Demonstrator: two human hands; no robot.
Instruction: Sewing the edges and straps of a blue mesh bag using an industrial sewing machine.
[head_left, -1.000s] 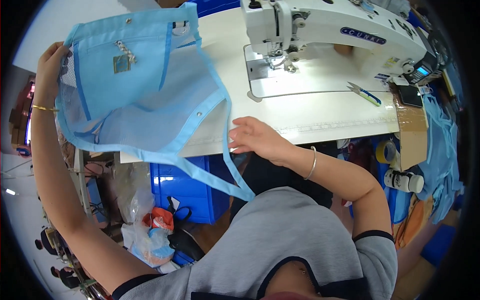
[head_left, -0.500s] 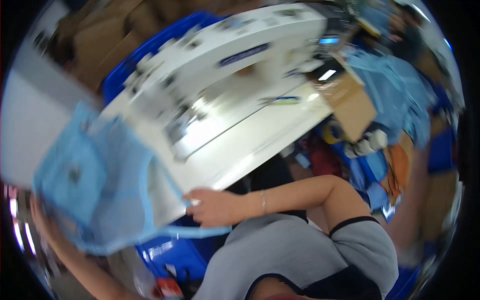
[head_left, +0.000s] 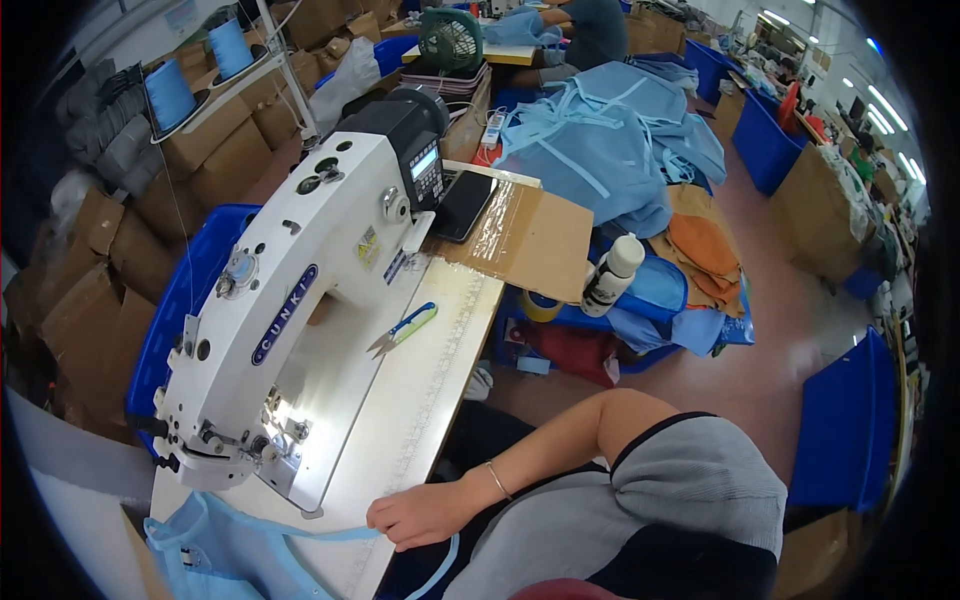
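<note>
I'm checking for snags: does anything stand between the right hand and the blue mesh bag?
Nothing visible does: the right hand holds a blue strap, which runs over the white table to the mesh bag.

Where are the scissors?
In the head view, left of centre, the scissors lie on the table, just right of the sewing machine, below the cardboard and above the right hand.
</note>
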